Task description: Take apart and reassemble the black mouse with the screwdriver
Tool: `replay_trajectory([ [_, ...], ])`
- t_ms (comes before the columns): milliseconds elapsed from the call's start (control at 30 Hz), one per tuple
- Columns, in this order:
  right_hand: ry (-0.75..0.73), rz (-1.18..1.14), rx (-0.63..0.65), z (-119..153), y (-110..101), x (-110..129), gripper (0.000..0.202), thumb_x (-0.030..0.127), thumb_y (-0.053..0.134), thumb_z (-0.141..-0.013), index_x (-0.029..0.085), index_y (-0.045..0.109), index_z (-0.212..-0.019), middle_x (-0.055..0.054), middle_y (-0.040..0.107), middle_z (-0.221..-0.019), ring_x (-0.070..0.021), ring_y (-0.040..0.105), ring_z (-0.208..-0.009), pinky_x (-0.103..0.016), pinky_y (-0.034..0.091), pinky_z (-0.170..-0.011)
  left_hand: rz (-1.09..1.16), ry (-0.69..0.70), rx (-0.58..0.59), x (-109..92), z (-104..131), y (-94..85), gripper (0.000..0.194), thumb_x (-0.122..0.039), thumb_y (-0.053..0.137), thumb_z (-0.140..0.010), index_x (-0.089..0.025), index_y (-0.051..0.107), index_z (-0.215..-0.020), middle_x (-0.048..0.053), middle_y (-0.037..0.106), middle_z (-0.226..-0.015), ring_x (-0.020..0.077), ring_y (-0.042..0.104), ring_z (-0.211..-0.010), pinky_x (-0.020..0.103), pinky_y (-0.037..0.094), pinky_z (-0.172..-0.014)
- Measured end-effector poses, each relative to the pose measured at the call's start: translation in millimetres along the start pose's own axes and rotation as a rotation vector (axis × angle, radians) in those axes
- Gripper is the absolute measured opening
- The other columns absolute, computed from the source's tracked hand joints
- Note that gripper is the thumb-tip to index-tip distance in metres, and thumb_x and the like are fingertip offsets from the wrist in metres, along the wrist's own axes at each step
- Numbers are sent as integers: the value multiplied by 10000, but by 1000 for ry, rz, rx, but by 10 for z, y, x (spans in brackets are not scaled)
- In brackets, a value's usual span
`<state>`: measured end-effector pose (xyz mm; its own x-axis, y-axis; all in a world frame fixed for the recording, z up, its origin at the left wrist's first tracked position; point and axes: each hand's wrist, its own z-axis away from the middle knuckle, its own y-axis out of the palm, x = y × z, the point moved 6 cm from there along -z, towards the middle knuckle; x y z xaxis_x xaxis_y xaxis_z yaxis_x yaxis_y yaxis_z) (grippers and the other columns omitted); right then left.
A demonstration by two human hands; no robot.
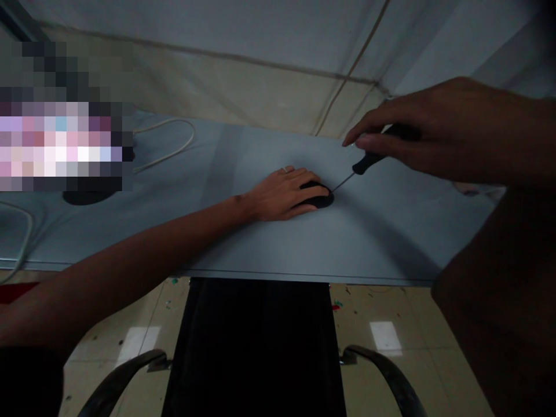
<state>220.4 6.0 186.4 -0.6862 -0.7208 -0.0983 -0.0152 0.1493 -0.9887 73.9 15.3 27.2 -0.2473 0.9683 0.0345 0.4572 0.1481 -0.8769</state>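
Observation:
My left hand (280, 194) lies closed over a black computer mouse (324, 201), pressing it against the grey-blue desktop (260, 249). A ring shows on one of its fingers. From the right, my right hand (438, 130) grips a screwdriver (365, 163) by its dark handle. The thin shaft slants down to the left, and its tip meets the mouse's right end. Whether the tip sits in a screw is too small to see. Part of the handle is hidden inside my right hand.
A blurred-out screen (56, 139) on a dark base stands at the left. White cables (191, 136) lie beside it. A black chair (256, 347) with curved armrests is at the desk's front edge. A tiled wall (226, 81) rises behind, with a thin cable running down it.

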Motion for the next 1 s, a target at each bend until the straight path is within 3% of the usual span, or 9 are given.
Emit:
replay_trajectory([
  [67,-57,11,-6,20,0,30,324,471,465,-1001,328,740,-1094,-6,748,-979,-180,668,-777,-375,484,-725,-10,-2,-6,2,2,-1,499,-537,318,-1121,-241,569,-1434,115,639,-1377,254,622,-1214,411,472,-1012],
  [167,-98,87,47,49,18,53,382,528,474,-981,308,733,-1155,-36,726,-1099,-192,667,-826,-370,492,-738,-13,5,-6,0,0,4,507,-545,311,-1121,-244,564,-1440,113,636,-1389,252,619,-1225,410,475,-1015],
  [300,7,126,37,65,-43,21,336,481,461,-1029,294,732,-1091,1,755,-898,-178,665,-720,-357,473,-698,-26,17,-12,-5,-3,2,493,-535,323,-1122,-245,570,-1436,114,633,-1392,250,625,-1216,404,481,-997],
  [433,-50,53,86,92,-54,140,329,433,522,-972,276,690,-1206,-34,766,-1130,-227,718,-932,-384,526,-802,-28,2,-11,5,11,1,485,-525,342,-1122,-235,561,-1444,117,638,-1384,246,635,-1201,397,487,-989],
  [567,119,86,55,118,-83,140,325,469,439,-1024,290,704,-1086,-17,754,-942,-235,699,-817,-389,487,-713,-37,-2,-5,5,23,6,467,-515,374,-1119,-224,561,-1434,111,637,-1395,248,634,-1216,402,487,-1003],
  [700,35,-3,61,121,-82,209,207,382,591,-937,303,726,-1072,-8,755,-1000,-235,702,-870,-393,521,-811,-35,-10,-14,2,21,-2,469,-521,403,-1112,-205,561,-1421,107,638,-1397,249,638,-1204,400,496,-997],
  [800,66,17,64,129,-78,136,227,371,540,-978,298,736,-1066,-14,754,-935,-228,689,-808,-415,522,-793,-31,-8,-23,-6,20,-25,464,-518,406,-1111,-203,564,-1414,105,645,-1385,249,644,-1185,401,498,-997],
  [933,-56,0,54,145,-69,92,270,360,609,-931,329,706,-1181,-15,742,-1115,-238,696,-948,-438,529,-859,-27,-9,-15,-4,22,-43,459,-510,396,-1114,-216,570,-1421,106,641,-1392,255,648,-1171,409,501,-994],
  [1000,-2,-7,67,146,-54,10,238,423,647,-957,331,723,-1163,-1,753,-983,-200,686,-822,-410,521,-799,-33,-4,-17,-4,23,-44,460,-511,381,-1117,-225,577,-1420,108,639,-1393,260,647,-1172,413,502,-986],
])
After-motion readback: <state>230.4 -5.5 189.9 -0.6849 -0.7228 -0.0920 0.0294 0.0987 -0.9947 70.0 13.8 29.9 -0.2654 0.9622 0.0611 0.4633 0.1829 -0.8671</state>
